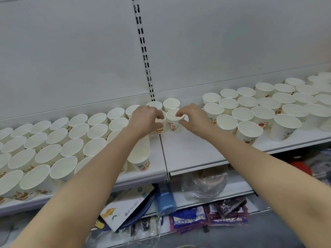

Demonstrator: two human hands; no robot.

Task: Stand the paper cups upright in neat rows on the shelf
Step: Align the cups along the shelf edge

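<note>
Both bare forearms reach up and forward to the seam (pixel 163 153) where two white shelf (pixel 193 154) boards meet, taken here as the landmark. Just left of the seam, the left hand (pixel 143 120) curls its fingers and thumb around the rim of one upright paper cup (pixel 160 128), gripping it from above. Just right of the seam, the right hand (pixel 194 119) pinches the rim of a second upright cup (pixel 174 123) between thumb and fingertips. The two held cups stand side by side, touching or nearly so, with two more cups directly behind them against the back panel (pixel 71 51).

Left of the seam, a dense block of upright cups (pixel 53 151) fills the shelf in rows up to its front edge. Right of the seam, a bare stretch of shelf runs from the held cup forward to the front lip. Farther right, another group of upright cups (pixel 259 111) sits in looser rows toward the back.

A slotted metal upright (pixel 143 51) rises behind the seam. Below the shelf, a lower tier holds a printed box (pixel 125 206), a blue packet (pixel 165 199) and clear plastic bags (pixel 204 185).
</note>
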